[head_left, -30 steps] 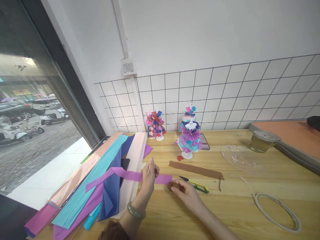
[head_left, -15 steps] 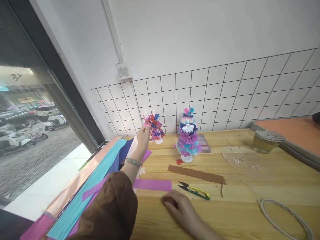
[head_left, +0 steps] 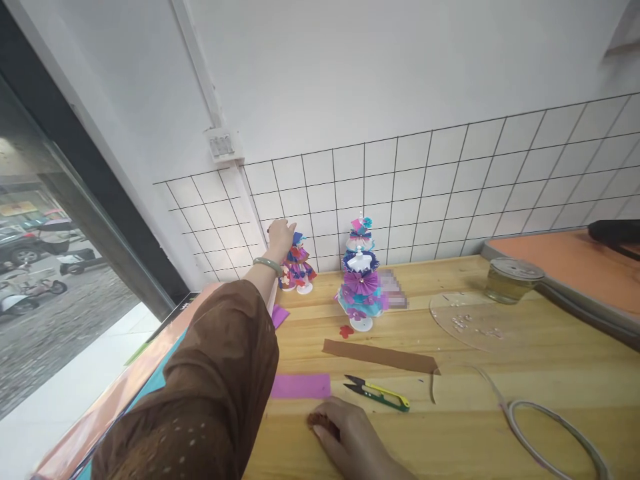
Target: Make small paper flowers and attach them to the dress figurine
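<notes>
My left hand reaches to the back of the table, at the top of a small paper-dressed figure; what its fingers hold is hidden. My right hand rests near the front, closed around a crumpled brown piece. Just beyond it lie yellow-and-green thread snips and a purple paper strip. A brown strip lies farther back. Behind that strip stands a white mannequin with a tiered purple and blue paper dress, a red paper flower by its base.
At right are a clear disc with small beads, a glass jar, a coiled pale cord and an orange mat. Coloured paper sheets lie left, beneath my left arm. A gridded wall stands behind.
My left hand has moved farther back and up to the top of the small figures. The view has shifted slightly right. My right hand keeps the brown piece in the same place on the table.
</notes>
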A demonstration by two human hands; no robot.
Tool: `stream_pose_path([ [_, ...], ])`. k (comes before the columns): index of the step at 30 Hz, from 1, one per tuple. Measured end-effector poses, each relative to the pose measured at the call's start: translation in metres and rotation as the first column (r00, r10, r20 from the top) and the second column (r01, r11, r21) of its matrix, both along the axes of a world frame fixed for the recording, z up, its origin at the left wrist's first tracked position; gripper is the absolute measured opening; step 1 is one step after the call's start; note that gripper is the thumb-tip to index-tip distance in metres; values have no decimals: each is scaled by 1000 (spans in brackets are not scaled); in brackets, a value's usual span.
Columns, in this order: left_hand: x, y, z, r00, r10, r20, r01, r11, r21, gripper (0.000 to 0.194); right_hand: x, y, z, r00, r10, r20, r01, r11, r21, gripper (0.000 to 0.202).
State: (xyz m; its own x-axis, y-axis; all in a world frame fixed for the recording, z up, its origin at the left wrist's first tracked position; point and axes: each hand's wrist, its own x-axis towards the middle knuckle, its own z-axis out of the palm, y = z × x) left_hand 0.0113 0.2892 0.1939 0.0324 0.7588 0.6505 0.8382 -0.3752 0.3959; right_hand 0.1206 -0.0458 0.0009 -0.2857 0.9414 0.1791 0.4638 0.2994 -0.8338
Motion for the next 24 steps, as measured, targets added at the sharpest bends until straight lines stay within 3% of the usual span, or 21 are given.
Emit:
stream_pose_path([
  [5, 2, 9, -2, 999, 40, -2, -40, 999, -32, 13, 0, 1, -1, 1000, -9, 6, 9, 1000, 15, 17],
  [11, 0, -3, 2, 1000, 24, 2, -24, 999, -37, 11, 0, 2, 0, 999, -30, 10, 30, 999, 15, 18],
  [19, -23, -46, 29, 996, -75, 43, 76, 997, -23, 21, 2, 1, 3, 1000, -10, 23, 10, 1000, 1, 17],
  [24, -40, -87, 39, 932, -250, 263, 282, 955, -91, 26, 2, 0, 6, 999, 3, 32, -3, 1000, -2, 17],
])
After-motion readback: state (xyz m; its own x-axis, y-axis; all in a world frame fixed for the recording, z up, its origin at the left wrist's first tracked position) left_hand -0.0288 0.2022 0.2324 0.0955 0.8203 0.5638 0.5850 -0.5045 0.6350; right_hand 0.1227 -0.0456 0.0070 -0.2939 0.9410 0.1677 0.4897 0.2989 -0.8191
